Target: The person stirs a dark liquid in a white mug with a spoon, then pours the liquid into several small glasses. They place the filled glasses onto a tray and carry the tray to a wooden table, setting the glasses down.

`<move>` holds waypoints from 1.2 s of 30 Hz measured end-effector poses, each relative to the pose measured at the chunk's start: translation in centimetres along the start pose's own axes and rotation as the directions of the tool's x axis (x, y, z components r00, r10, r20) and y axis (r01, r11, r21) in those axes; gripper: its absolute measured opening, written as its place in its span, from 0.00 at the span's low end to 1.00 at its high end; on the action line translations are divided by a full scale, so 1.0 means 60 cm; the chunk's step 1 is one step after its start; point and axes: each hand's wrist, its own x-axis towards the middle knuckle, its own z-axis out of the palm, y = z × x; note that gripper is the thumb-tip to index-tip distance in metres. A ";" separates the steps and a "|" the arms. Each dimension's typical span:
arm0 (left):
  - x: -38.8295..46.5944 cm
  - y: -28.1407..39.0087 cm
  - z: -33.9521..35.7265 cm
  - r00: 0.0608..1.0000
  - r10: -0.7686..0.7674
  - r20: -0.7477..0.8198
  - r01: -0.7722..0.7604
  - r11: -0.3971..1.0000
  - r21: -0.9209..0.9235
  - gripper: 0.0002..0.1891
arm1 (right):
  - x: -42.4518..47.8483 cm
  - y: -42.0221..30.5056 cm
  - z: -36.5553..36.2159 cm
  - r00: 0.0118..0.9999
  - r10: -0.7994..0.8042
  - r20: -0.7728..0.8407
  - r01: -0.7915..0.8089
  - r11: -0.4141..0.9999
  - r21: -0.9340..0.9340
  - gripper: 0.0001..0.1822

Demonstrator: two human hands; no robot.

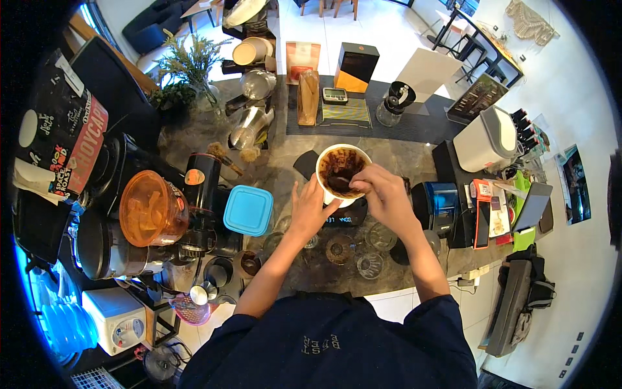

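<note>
A white cup (320,170) with a wide mouth stands before me, tilted towards my view. Dark brown coffee residue (340,167) coats its inner wall and pools at the bottom. My left hand (311,206) holds the cup's lower left side, fingers spread along the wall. Over the right rim, my right hand (386,194) pinches what looks like a small spoon (344,180), mostly hidden by the fingers and the cup. Close below the cup is a black digital scale (357,216) with a lit display; whether the cup rests on it is hidden.
Several glass vessels (370,266) stand near the counter's front edge. A blue-lidded container (248,210) and a black coffee grinder (201,180) are left. Behind the cup are a slatted drip tray (346,113) and a hand grinder (396,104); a blue-and-black device (440,204) is right.
</note>
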 end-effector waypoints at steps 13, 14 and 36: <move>-0.002 0.009 -0.007 1.000 0.011 -0.017 -0.011 1.000 0.008 0.37 | -0.003 0.019 0.002 0.996 0.023 -0.082 -0.021 1.000 0.017 0.02; -0.002 0.007 -0.003 1.000 0.013 -0.026 -0.012 1.000 0.006 0.37 | -0.004 0.014 -0.004 0.994 -0.002 -0.111 -0.003 0.999 -0.045 0.01; 0.000 0.009 -0.010 1.000 0.011 -0.008 -0.011 1.000 -0.004 0.36 | -0.001 0.012 0.023 0.984 0.019 -0.180 -0.009 0.999 0.052 0.02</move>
